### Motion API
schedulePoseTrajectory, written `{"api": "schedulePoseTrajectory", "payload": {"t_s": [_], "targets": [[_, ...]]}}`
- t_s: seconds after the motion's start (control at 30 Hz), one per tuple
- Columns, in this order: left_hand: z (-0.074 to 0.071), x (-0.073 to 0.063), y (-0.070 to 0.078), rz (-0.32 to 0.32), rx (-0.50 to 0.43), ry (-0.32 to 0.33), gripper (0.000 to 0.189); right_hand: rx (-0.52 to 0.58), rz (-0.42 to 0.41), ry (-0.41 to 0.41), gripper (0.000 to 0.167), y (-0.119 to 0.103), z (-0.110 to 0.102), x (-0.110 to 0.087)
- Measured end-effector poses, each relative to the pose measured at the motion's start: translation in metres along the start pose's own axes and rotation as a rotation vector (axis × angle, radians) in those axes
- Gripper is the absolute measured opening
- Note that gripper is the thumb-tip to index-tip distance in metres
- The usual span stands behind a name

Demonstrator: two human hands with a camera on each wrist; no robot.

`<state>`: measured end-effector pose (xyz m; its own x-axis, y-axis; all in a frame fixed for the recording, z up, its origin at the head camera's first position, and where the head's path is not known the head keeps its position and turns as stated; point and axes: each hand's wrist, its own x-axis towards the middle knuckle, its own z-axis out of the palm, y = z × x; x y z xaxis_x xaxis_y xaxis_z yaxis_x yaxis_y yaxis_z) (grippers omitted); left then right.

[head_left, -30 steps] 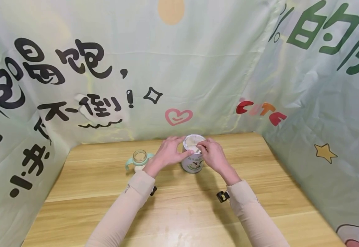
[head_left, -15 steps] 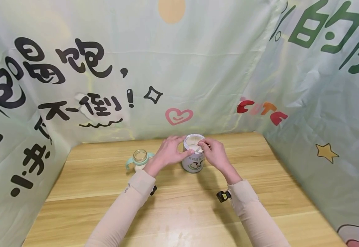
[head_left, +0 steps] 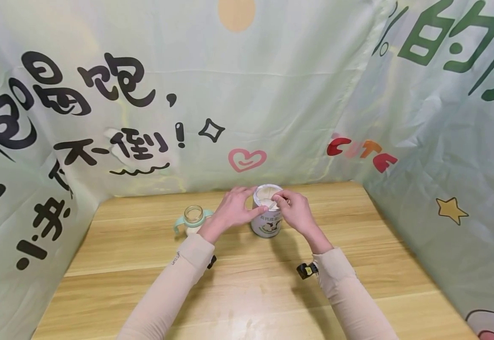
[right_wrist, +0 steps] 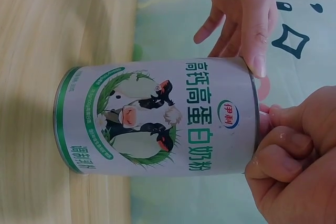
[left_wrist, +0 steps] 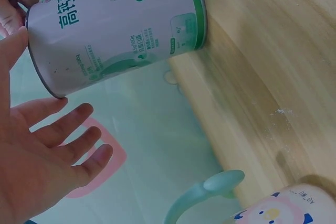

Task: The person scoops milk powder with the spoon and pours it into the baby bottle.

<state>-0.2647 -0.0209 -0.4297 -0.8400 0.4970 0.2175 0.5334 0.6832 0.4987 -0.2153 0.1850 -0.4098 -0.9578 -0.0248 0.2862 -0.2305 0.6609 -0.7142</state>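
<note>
A white and green milk powder can (head_left: pixel 268 225) with a cow on its label stands upright, its top uncovered and pale inside. My left hand (head_left: pixel 234 208) holds it by the rim; in the left wrist view the thumb and index fingertip meet the edge while the other fingers (left_wrist: pixel 86 153) spread free. My right hand (head_left: pixel 295 212) has curled fingers (right_wrist: pixel 286 150) right at the can's mouth. Between thumb and index it pinches a thin pale strip (head_left: pixel 272 205); I cannot tell what the strip belongs to.
Left of the can stands a lidless baby bottle (head_left: pixel 193 216) with mint-green handles, partly behind my left wrist. A little white powder (left_wrist: pixel 283 111) is on the wooden table (head_left: pixel 247 293). Printed fabric (head_left: pixel 293 94) closes in the back and sides.
My right hand has lifted slightly at the can's mouth and its fingers have shifted toward the back of the opening. The left hand, can and bottle stay in place.
</note>
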Motion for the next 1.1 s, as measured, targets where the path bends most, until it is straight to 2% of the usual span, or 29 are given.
{"api": "schedulePoseTrajectory", "payload": {"t_s": [0.4, 0.83, 1.1], "targets": [[0.002, 0.0014, -0.0011, 0.001, 0.006, 0.004, 0.082, 0.046, 0.038, -0.045, 0.022, -0.0033, -0.0027, -0.001], [0.0015, 0.0006, -0.0004, -0.001, 0.005, 0.007, 0.081, 0.069, 0.028, -0.068, 0.023, -0.0038, -0.0043, -0.0025], [0.0017, 0.0009, 0.0002, -0.005, 0.012, 0.006, 0.082, 0.096, 0.139, -0.004, 0.027, 0.0002, -0.0052, -0.0027]]}}
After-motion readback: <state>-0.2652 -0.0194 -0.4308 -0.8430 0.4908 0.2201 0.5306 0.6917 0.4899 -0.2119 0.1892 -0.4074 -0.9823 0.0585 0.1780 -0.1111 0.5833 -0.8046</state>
